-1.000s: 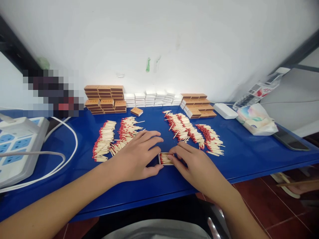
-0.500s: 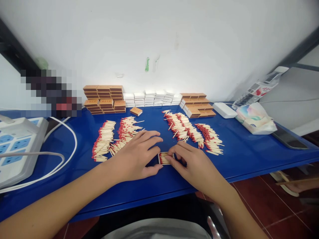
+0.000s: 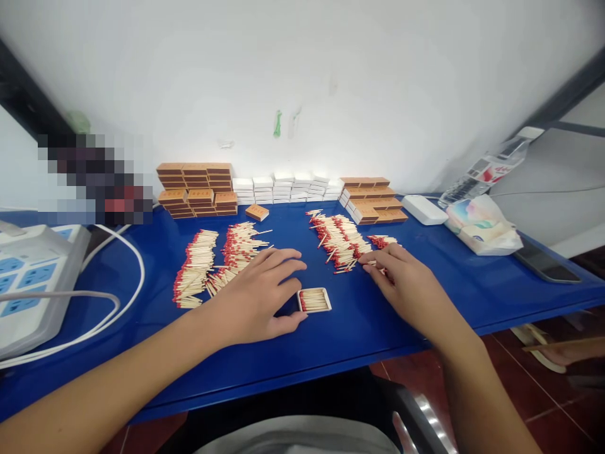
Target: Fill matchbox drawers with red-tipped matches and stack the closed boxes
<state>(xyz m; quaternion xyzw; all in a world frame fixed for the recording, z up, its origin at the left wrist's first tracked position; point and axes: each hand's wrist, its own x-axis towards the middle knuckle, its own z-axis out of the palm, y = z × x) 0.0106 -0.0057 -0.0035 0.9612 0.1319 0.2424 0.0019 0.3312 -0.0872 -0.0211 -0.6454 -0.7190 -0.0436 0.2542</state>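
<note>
A white inner tray of a matchbox (image 3: 316, 309) lies on the blue table with a layer of red-tipped matches in it. My left hand (image 3: 265, 293) rests beside the tray's left end, fingers apart, the thumb near its lower corner. My right hand (image 3: 399, 277) is at the right-hand heaps of matches, thumb and fingertips pinched on matches (image 3: 372, 263); how many cannot be made out. A row of loose matches (image 3: 333, 238) lies to its left. Another heap (image 3: 382, 240) is partly hidden behind my right hand.
More matches (image 3: 196, 265) lie on the left. Along the wall stand brown matchboxes (image 3: 195, 180), stacked white trays (image 3: 282, 186) and further matchboxes (image 3: 378, 208). A single matchbox (image 3: 257, 212) sits in front. At right are a tissue pack (image 3: 484, 227) and phone (image 3: 548, 261); a power strip (image 3: 42, 277) is left.
My right hand has moved from the tray to the match heaps on the right, uncovering the tray. My left hand stays almost where it was.
</note>
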